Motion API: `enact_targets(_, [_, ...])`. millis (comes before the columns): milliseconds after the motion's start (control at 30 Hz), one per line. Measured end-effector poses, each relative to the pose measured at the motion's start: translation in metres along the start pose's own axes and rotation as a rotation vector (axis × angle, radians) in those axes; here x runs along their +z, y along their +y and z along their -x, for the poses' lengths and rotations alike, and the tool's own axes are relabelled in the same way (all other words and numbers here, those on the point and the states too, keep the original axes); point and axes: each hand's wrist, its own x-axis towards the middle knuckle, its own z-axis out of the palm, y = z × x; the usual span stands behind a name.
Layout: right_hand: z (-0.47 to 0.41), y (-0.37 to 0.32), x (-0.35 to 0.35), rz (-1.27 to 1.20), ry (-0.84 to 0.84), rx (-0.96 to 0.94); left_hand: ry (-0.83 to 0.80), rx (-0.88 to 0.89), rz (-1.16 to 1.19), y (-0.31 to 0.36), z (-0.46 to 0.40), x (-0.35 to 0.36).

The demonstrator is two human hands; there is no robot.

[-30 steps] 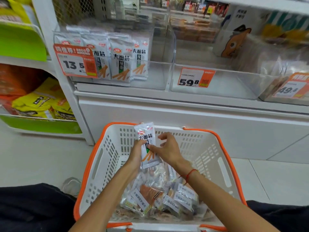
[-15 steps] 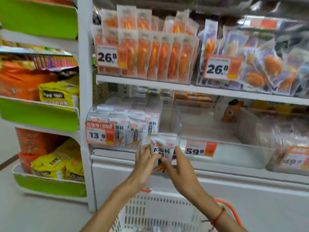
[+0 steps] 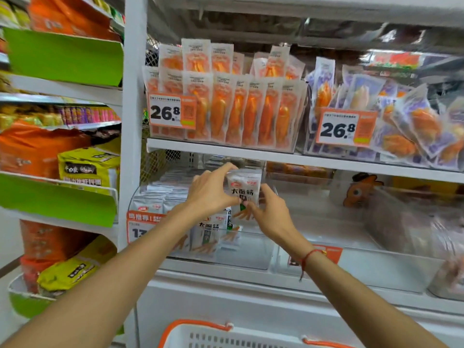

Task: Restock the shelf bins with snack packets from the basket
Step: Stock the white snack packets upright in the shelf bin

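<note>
Silvery-white foil snack packet (image 3: pixel 244 187) with black lettering is pinched upright between both hands: left hand (image 3: pixel 210 191) curled round its top and left edge, right hand (image 3: pixel 272 214) nipping the lower right corner. It looks light, soft and crinkly, likely slick, so the sealed edges seem safest to hold. It hangs over the clear plastic shelf bin (image 3: pixel 247 249), beside matching packets (image 3: pixel 207 232); the white-and-orange basket (image 3: pixel 200 335) waits below.
</note>
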Motion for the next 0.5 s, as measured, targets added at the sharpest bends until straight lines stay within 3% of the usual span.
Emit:
enact_targets(300, [-0.039, 0.025, 0.041, 0.085, -0.274, 0.291, -0.175, -0.111, -0.320, -0.022, -0.019, 0.024])
enact_targets(500, [-0.046, 0.035, 0.054, 0.177, -0.364, 0.412, -0.248, -0.126, -0.260, -0.029, -0.021, 0.030])
